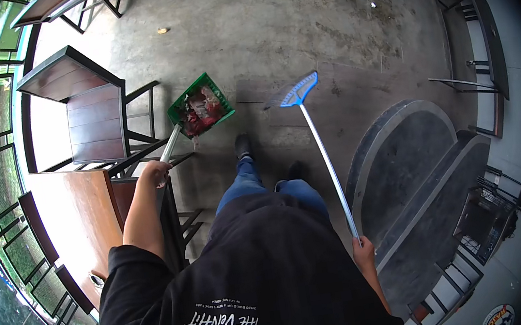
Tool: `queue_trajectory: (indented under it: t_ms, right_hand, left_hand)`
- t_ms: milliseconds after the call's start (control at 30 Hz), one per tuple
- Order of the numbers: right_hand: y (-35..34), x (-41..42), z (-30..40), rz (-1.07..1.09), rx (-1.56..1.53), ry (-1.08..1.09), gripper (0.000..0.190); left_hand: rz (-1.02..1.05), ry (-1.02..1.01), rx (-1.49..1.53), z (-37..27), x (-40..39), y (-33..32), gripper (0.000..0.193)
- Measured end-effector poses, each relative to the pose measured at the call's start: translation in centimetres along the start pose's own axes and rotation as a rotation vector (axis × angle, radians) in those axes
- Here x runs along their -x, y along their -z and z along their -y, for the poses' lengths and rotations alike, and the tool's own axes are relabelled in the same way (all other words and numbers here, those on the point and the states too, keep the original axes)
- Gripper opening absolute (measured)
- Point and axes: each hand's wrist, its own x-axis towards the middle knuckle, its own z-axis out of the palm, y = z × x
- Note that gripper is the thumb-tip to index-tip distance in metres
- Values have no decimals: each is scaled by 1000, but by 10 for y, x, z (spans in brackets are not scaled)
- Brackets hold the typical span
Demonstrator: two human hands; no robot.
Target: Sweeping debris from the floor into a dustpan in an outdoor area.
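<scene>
My left hand grips the pale handle of a green dustpan. Crumpled red and whitish litter fills much of the pan, and a bit hangs over its lower edge. Toward the lower right, my right hand is closed around the upper end of a long light-blue broom handle. At its far end is a blue broom head with dark bristles, to the right of the dustpan and apart from it. Whether the bristles touch the floor I cannot tell.
Wooden chairs with black frames and a wooden table stand close on my left. A low, rounded, two-level platform rises on the right. A yellowish scrap and a small white scrap lie on the concrete floor.
</scene>
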Motion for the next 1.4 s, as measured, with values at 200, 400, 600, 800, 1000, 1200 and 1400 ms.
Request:
queue_trajectory:
  t_ms: [200, 400, 600, 800, 1000, 1200, 1400]
  right_hand:
    - [-7, -15, -81, 10, 24, -2, 33]
    - [26, -31, -160, 95, 151, -6, 35]
    - [21, -91, -205, 274, 255, 158, 33]
    - [-28, -167, -119, 335, 325, 360, 29]
    - [-93, -213, 63, 303, 259, 602, 27]
    - [-107, -194, 152, 343, 258, 598, 29]
    - [-65, -143, 104, 336, 363, 548, 24]
  left_hand:
    - [3, -6, 325, 30, 87, -70, 17]
    - [80, -121, 631, 65, 153, -143, 16]
    - [195, -329, 895, 76, 236, -201, 20]
    - [227, -369, 1025, 85, 301, -225, 22]
    - [265, -395, 1102, 86, 310, -243, 26]
    - [295, -382, 1201, 76, 313, -212, 23]
    - [207, -384, 1176, 68, 294, -158, 24]
